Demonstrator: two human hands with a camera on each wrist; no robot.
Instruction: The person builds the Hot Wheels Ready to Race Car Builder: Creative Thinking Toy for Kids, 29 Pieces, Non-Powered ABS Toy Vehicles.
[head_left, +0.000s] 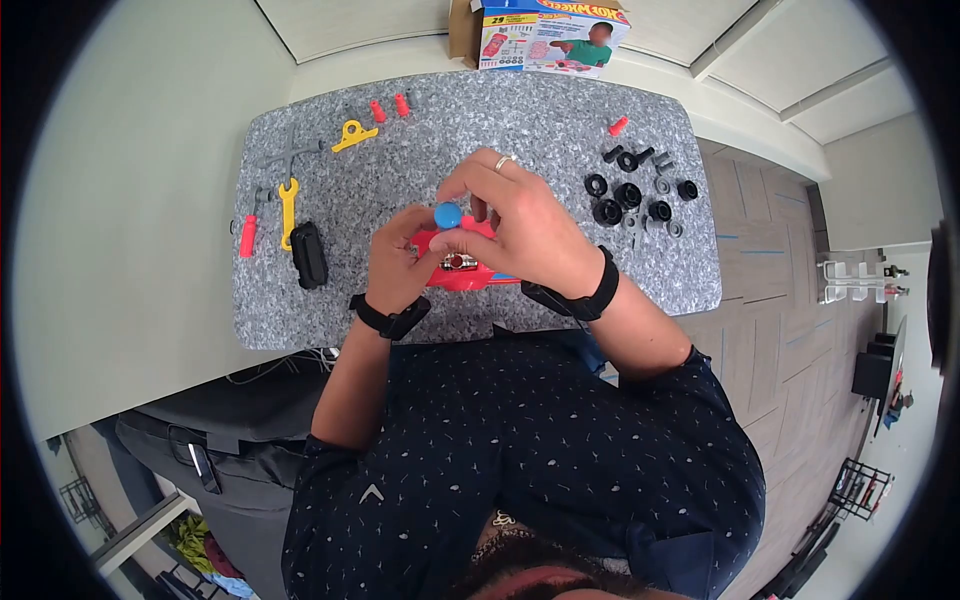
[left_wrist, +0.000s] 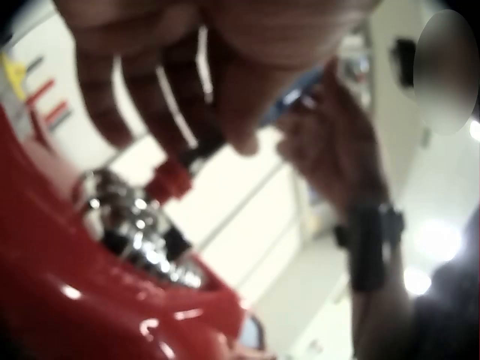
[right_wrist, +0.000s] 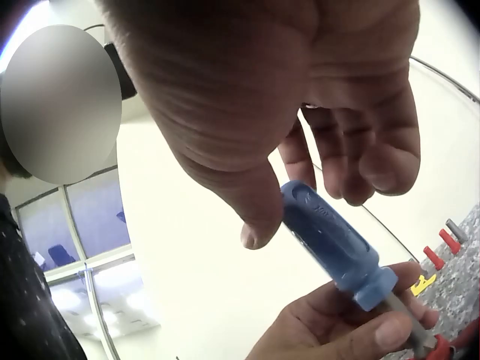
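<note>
A blue-handled screwdriver (head_left: pixel 448 215) (right_wrist: pixel 330 240) stands tilted over a red toy car (head_left: pixel 450 281) (left_wrist: pixel 45 247). Around the handle's upper end are the thumb and fingers of my right hand (head_left: pixel 535 225) (right_wrist: pixel 277 90). My left hand (head_left: pixel 395 262) (right_wrist: pixel 322 326) pinches the grey shaft below the handle. Under it, a small red piece (left_wrist: pixel 171 180) sits by the car's chrome engine part (head_left: pixel 458 262) (left_wrist: pixel 142 240). The screwdriver's tip is hidden.
Yellow wrench (head_left: pixel 289 212), black part (head_left: pixel 310 256), red-handled tool (head_left: pixel 248 236) and yellow piece (head_left: pixel 354 136) lie left. Two red pieces (head_left: pixel 402 105) lie behind. Several black wheels (head_left: pixel 627 195) and another red piece (head_left: pixel 618 126) are right; a toy box (head_left: pixel 550 38) stands beyond the table.
</note>
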